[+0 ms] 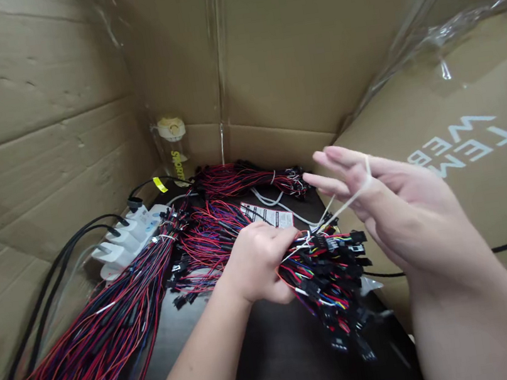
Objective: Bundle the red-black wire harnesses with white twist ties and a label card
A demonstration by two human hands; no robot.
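The long wire bundle (82, 355) runs off the bottom-left corner, the bottle (174, 151) label is too small to read, and the right-hand box's lettering (465, 142) (upside down) is partly hidden behind the right hand (389, 208).

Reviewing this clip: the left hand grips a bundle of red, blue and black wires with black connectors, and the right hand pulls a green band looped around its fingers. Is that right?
Not quite: the band is white, not green. The head view shows it looped over the right hand fingers and stretched down to the bundle, which the left hand grips as described.
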